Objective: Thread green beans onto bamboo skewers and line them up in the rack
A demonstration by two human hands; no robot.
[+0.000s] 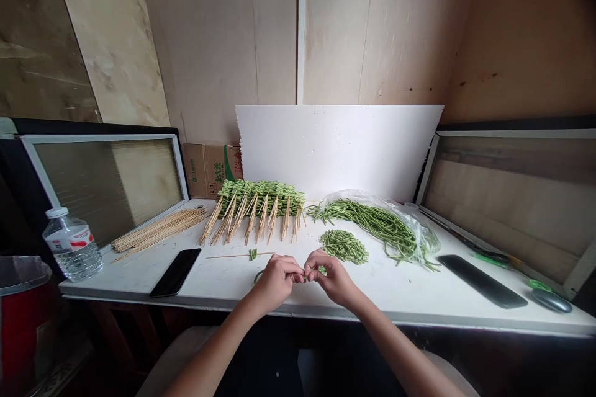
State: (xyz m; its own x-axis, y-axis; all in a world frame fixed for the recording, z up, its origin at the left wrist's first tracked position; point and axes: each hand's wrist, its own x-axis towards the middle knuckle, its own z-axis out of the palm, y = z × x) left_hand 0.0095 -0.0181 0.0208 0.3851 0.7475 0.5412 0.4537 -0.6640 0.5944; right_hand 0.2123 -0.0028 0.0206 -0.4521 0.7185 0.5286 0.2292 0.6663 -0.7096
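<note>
Head view: left hand [274,279] and right hand [333,279] meet fingertip to fingertip near the front edge of the table [419,298], both pinching one short green bean piece [306,276] that runs left to right between them. Skewer [233,255] carrying a single bean coil lies just beyond the knuckles, long axis also left-right, nearer the left hand. Pile of cut bean pieces [344,245] sits just beyond the right hand, apart from it.
</note>
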